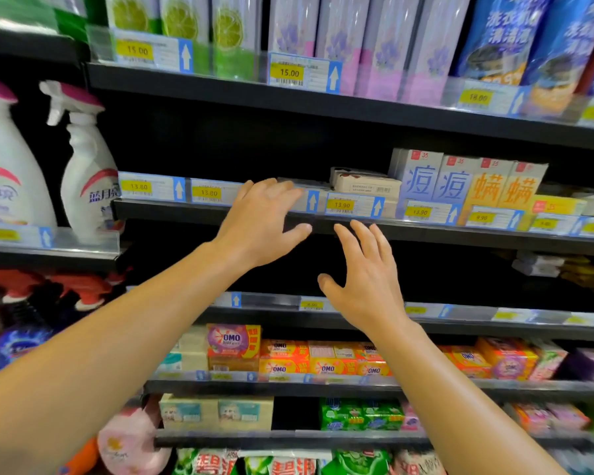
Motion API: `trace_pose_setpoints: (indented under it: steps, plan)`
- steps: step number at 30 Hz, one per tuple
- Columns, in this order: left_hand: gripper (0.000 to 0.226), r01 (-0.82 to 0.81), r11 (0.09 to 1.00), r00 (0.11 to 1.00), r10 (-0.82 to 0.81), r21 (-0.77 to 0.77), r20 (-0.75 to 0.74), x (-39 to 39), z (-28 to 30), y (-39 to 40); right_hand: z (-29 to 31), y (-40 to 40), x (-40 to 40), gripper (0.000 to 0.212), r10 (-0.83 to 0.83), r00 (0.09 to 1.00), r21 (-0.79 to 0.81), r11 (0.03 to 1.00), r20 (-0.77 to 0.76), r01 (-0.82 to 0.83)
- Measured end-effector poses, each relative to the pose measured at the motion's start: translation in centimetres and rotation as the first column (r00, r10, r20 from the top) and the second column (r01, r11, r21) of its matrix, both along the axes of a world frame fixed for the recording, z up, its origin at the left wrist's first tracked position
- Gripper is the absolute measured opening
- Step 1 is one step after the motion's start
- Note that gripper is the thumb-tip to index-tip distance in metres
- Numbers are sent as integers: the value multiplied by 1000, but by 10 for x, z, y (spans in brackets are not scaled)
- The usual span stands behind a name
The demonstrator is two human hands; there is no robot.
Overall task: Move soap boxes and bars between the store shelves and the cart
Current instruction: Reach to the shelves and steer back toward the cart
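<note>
Both hands are empty with fingers spread: the left hand (259,221) rests on the price rail of the middle shelf (426,231), the right hand (364,279) hovers below. A pale soap box (364,183) lies at two o'clock from the left hand, beside upright blue and orange boxes (467,183).

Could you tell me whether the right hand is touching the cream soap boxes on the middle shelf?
Apart. The head view shows the right hand open, below the shelf edge, while the cream soap boxes sit above it, with price labels between.

Dark metal store shelves (323,101), yellow price tags (288,73)
</note>
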State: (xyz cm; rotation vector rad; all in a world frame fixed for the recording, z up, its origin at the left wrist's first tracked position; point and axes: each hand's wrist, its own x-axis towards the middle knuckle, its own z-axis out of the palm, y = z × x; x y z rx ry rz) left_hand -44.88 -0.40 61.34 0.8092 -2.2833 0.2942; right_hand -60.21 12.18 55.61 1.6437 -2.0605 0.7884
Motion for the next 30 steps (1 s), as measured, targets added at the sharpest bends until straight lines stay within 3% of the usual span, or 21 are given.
trace_pose_setpoints:
  steps: [6, 18, 25, 30]
  plan:
    - [65, -47, 988, 998, 41, 147, 39, 42, -64, 68, -29, 68, 36, 78, 21, 999, 73, 997, 35, -24]
    - [70, -206, 901, 934, 66, 381, 351, 196, -247, 243, -177, 211, 151, 82, 89, 982, 395, 907, 165, -149]
    - [78, -300, 805, 909, 79, 512, 409, 293, -323, 322, -247, 255, 221, 80, 143, 971, 525, 821, 194, -226]
    - [72, -371, 729, 895, 115, 575, 432, 366, -360, 342, -287, 265, 290, 84, 205, 957, 689, 664, 206, -291]
